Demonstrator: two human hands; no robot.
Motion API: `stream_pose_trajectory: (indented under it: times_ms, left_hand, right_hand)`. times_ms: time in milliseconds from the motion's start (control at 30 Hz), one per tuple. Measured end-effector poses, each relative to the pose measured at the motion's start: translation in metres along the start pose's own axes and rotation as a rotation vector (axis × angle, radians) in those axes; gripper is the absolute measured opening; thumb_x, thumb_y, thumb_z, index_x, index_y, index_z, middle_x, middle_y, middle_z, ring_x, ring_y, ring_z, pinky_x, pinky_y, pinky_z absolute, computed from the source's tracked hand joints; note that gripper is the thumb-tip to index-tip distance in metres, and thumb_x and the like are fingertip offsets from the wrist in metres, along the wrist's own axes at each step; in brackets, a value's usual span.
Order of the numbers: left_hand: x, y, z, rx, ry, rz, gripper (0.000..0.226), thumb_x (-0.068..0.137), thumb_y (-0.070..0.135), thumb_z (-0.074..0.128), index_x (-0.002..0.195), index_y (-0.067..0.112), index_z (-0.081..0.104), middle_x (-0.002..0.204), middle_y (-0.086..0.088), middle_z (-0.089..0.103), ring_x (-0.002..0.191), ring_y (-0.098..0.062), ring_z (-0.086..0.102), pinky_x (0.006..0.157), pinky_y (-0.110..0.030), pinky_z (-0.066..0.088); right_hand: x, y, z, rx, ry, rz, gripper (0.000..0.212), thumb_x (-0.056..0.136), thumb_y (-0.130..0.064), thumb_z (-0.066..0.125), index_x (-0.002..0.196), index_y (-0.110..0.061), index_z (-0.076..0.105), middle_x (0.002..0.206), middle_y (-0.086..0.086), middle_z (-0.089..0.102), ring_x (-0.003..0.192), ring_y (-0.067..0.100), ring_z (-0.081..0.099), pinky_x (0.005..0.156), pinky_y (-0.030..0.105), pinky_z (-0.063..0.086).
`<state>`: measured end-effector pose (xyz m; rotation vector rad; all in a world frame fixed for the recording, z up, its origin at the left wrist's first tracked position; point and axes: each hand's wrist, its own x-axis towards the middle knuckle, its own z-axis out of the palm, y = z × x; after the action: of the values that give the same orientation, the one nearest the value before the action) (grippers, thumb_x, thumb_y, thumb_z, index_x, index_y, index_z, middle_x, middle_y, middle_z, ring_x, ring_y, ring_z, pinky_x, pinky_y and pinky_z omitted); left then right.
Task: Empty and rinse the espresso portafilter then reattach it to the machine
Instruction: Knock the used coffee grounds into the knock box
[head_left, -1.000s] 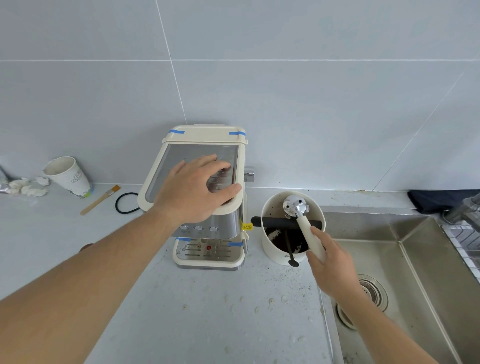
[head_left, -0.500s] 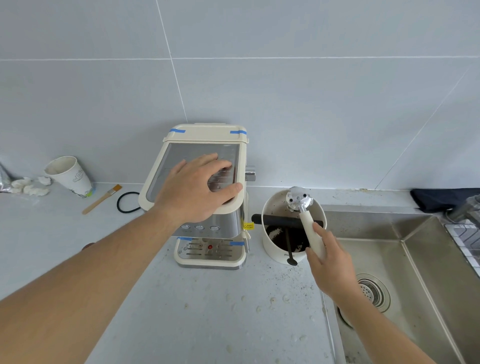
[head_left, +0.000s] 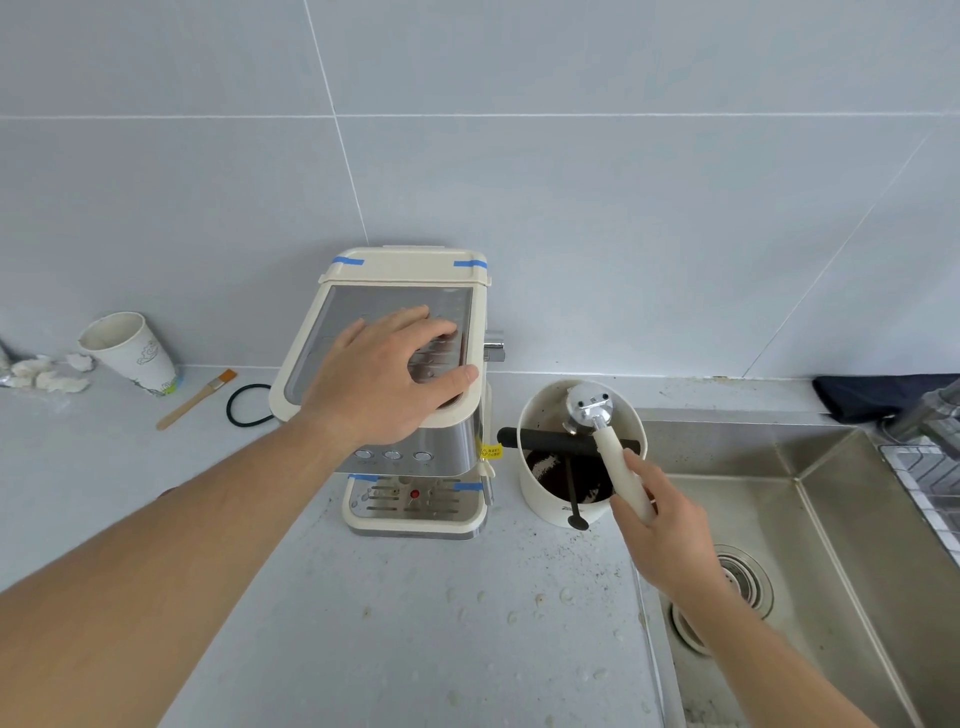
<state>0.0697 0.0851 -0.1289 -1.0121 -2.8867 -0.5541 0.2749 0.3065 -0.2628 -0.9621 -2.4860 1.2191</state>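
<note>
A cream and steel espresso machine (head_left: 415, 457) stands against the tiled wall. My left hand (head_left: 387, 371) lies flat on its top, fingers spread. My right hand (head_left: 662, 530) grips the white handle of the portafilter (head_left: 589, 408). Its metal head is turned upside down over the far side of a white knock box (head_left: 535, 488), just above the black bar (head_left: 550, 441). Dark coffee grounds lie inside the box.
A steel sink (head_left: 831, 519) with a drain (head_left: 743, 577) sits to the right, a dish rack and dark cloth (head_left: 872, 397) behind it. Left of the machine are a paper cup (head_left: 130, 353), a small brush (head_left: 197, 397), a black ring (head_left: 249, 405) and crumpled paper. Crumbs dot the counter.
The portafilter head rose slightly from the bar, then came back down over the knock box. My left hand stayed on the machine's top.
</note>
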Motion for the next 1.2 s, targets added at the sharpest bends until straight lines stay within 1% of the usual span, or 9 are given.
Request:
stream_pose_trajectory:
  times_ms: [100, 200, 400, 600, 767, 833, 933, 1067, 1200]
  left_hand:
    - [0.001, -0.002, 0.002, 0.004, -0.003, 0.007, 0.06, 0.081, 0.075, 0.041, 0.132, 0.044, 0.048, 0.153, 0.01, 0.04, 0.138, -0.011, 0.036, 0.119, -0.044, 0.018]
    - [0.001, -0.002, 0.002, 0.0, -0.001, 0.0, 0.06, 0.082, 0.074, 0.041, 0.133, 0.044, 0.048, 0.153, 0.011, 0.039, 0.139, -0.011, 0.035, 0.119, -0.044, 0.017]
    - [0.0, -0.001, 0.001, 0.001, -0.014, 0.004, 0.061, 0.081, 0.075, 0.04, 0.133, 0.044, 0.047, 0.153, 0.01, 0.039, 0.139, -0.012, 0.035, 0.12, -0.044, 0.015]
    - [0.0, -0.001, 0.001, 0.008, -0.013, 0.003, 0.06, 0.083, 0.073, 0.041, 0.134, 0.044, 0.047, 0.154, 0.01, 0.038, 0.139, -0.012, 0.035, 0.12, -0.043, 0.014]
    - [-0.001, 0.001, -0.001, 0.013, -0.002, 0.002, 0.058, 0.084, 0.071, 0.044, 0.134, 0.042, 0.048, 0.153, 0.009, 0.039, 0.138, -0.014, 0.037, 0.119, -0.043, 0.014]
    - [-0.001, 0.002, -0.001, 0.016, -0.004, 0.001, 0.058, 0.084, 0.071, 0.044, 0.135, 0.042, 0.048, 0.154, 0.009, 0.039, 0.138, -0.014, 0.036, 0.119, -0.043, 0.014]
    - [-0.001, 0.002, -0.002, 0.013, 0.0, 0.001, 0.058, 0.084, 0.07, 0.045, 0.134, 0.042, 0.048, 0.153, 0.009, 0.039, 0.138, -0.014, 0.036, 0.119, -0.043, 0.013]
    - [0.0, 0.001, -0.001, 0.014, 0.001, 0.001, 0.059, 0.083, 0.071, 0.044, 0.134, 0.042, 0.048, 0.153, 0.01, 0.039, 0.139, -0.013, 0.035, 0.119, -0.042, 0.013]
    - [-0.001, 0.0, 0.0, 0.02, -0.001, 0.005, 0.06, 0.083, 0.073, 0.043, 0.134, 0.042, 0.048, 0.153, 0.01, 0.039, 0.139, -0.014, 0.035, 0.119, -0.043, 0.014]
  right_hand:
    - [0.007, -0.001, -0.003, -0.038, -0.026, 0.039, 0.051, 0.092, -0.021, 0.058, 0.141, -0.032, 0.048, 0.084, 0.001, 0.065, 0.065, 0.025, 0.062, 0.051, 0.029, 0.051]
    - [0.008, -0.006, -0.006, -0.082, -0.043, 0.019, 0.05, 0.092, -0.023, 0.057, 0.141, -0.033, 0.046, 0.084, 0.001, 0.065, 0.066, 0.023, 0.063, 0.058, 0.037, 0.055]
    - [0.0, -0.007, -0.009, -0.054, 0.027, -0.019, 0.048, 0.093, -0.023, 0.058, 0.139, -0.033, 0.046, 0.081, 0.0, 0.062, 0.063, 0.023, 0.061, 0.055, 0.036, 0.053]
    - [0.002, -0.006, -0.004, -0.103, -0.022, 0.028, 0.05, 0.094, -0.026, 0.055, 0.142, -0.031, 0.043, 0.084, 0.003, 0.064, 0.063, 0.023, 0.062, 0.056, 0.04, 0.056]
    - [0.002, -0.01, -0.005, -0.102, -0.037, 0.032, 0.05, 0.091, -0.028, 0.059, 0.138, -0.032, 0.044, 0.086, 0.002, 0.064, 0.065, 0.024, 0.063, 0.055, 0.037, 0.056]
    - [0.002, -0.012, -0.007, -0.075, -0.036, 0.046, 0.05, 0.089, -0.025, 0.063, 0.136, -0.03, 0.046, 0.086, 0.001, 0.064, 0.066, 0.025, 0.064, 0.053, 0.034, 0.054]
    - [0.002, -0.013, -0.009, -0.059, -0.016, 0.065, 0.049, 0.089, -0.022, 0.063, 0.135, -0.027, 0.047, 0.086, 0.0, 0.065, 0.067, 0.024, 0.064, 0.051, 0.031, 0.051]
    - [-0.003, -0.016, -0.008, 0.009, 0.007, 0.091, 0.045, 0.089, -0.023, 0.065, 0.13, -0.028, 0.048, 0.086, -0.004, 0.066, 0.063, 0.02, 0.064, 0.048, 0.028, 0.048]
    - [-0.009, -0.025, -0.011, 0.164, 0.021, 0.119, 0.041, 0.089, -0.023, 0.065, 0.126, -0.029, 0.05, 0.085, 0.0, 0.07, 0.064, 0.021, 0.064, 0.049, 0.029, 0.048]
